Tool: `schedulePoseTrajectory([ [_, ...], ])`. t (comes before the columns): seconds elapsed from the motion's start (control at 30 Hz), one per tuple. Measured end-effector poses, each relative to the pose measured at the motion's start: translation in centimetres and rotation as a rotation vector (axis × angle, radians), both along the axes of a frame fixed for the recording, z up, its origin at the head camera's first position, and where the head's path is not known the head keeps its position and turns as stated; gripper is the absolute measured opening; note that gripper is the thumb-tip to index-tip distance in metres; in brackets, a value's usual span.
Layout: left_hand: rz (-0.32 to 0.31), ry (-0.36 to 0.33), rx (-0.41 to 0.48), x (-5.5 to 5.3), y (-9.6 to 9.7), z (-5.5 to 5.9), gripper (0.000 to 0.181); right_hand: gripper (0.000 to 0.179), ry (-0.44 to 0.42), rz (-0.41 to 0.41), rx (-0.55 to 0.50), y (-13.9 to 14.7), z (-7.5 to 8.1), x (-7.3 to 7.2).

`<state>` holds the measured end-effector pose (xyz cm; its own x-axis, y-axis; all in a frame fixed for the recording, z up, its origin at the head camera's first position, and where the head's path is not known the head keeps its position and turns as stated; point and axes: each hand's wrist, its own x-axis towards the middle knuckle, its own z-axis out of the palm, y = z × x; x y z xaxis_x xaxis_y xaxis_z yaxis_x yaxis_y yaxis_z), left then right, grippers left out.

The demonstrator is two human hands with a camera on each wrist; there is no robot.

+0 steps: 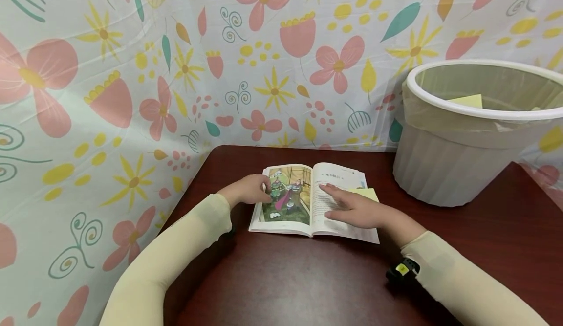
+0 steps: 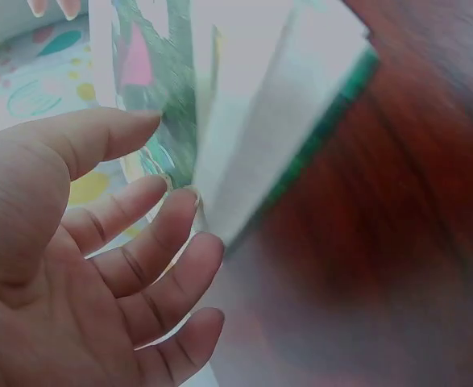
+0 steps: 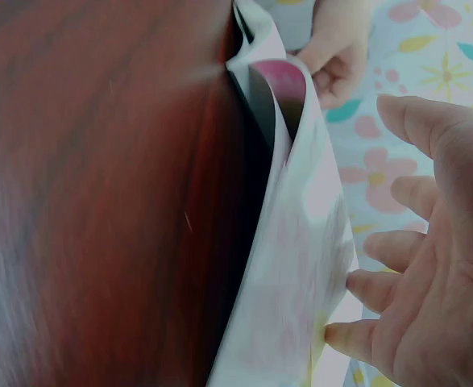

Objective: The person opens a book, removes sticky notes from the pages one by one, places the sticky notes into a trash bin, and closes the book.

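An open book (image 1: 286, 226) lies on the dark table. Its left page carries a coloured picture of costumed figures; its right page has printed text. At the left page's outer edge is my left hand (image 1: 252, 189), fingers loosely bent; in the left wrist view, the thumb (image 2: 115, 133) stands apart from the fingers, its tip over the picture. Over the right page my right hand (image 1: 358, 209) spreads its fingers, palm down. Two of its fingertips (image 3: 341, 332) meet the page edge in the right wrist view. A yellow slip (image 1: 370, 194) sticks out from the book's right side.
A tall light-coloured bin (image 1: 440, 164) with a white rim and a plastic liner stands on the table at the right. Yellow paper (image 1: 468, 101) shows inside it. Flower-patterned sheeting (image 1: 272, 116) hangs behind and to the left of the table (image 1: 281, 277).
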<state>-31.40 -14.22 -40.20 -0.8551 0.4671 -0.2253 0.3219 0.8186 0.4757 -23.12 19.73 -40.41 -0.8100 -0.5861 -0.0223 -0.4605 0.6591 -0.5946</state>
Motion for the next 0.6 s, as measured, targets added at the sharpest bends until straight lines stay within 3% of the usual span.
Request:
schedulePoseTrajectory([
  [0.13,-0.049,-0.005,-0.010,0.0,1.4,0.6,0.027,0.083,-0.041,-0.035,0.019,1.4,0.2,-0.4],
  [0.33,-0.151,-0.019,-0.019,-0.9,4.0,1.8,0.030,0.079,-0.062,-0.083,0.028,3.1,-0.1,-0.6],
  [0.47,-0.233,-0.103,0.034,-1.8,5.5,2.9,0.044,0.078,-0.069,-0.107,0.020,4.2,-0.4,-0.7],
  [0.6,-0.262,-0.193,0.102,-2.8,7.1,3.7,0.055,0.080,-0.072,-0.124,0.018,5.5,-0.5,-0.9],
])
